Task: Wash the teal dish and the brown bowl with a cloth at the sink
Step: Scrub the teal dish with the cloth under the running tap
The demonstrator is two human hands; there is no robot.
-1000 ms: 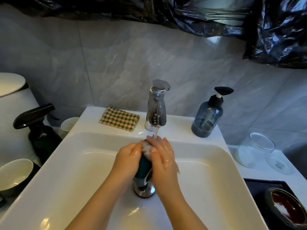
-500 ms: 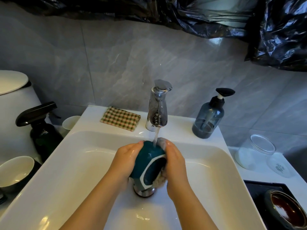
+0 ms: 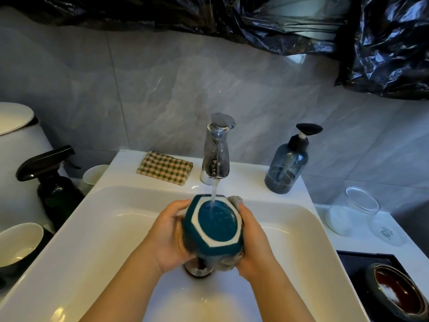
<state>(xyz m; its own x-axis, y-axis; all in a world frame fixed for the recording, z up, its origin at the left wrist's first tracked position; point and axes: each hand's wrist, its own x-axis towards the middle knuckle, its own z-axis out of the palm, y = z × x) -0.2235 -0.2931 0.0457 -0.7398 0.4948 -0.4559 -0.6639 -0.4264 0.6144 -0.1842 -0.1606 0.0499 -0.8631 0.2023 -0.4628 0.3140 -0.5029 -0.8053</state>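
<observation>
Teal hexagonal ceramic dish (image 3: 214, 225) sat gripped in the left hand (image 3: 169, 233); the right hand (image 3: 253, 238) clamped a half-hidden grey cloth (image 3: 235, 200) against it.

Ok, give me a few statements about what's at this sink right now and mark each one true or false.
1. Water from the tap runs onto the teal dish. True.
2. The brown bowl sits in the sink. False: it sits on the dark tray right of the sink.
3. The checked cloth lies on the sink ledge, left of the tap. True.
4. Only the left hand holds the teal dish. False: the right hand holds it too, with a grey cloth against it.
5. The pump bottle stands left of the tap. False: it stands right of it.
</observation>
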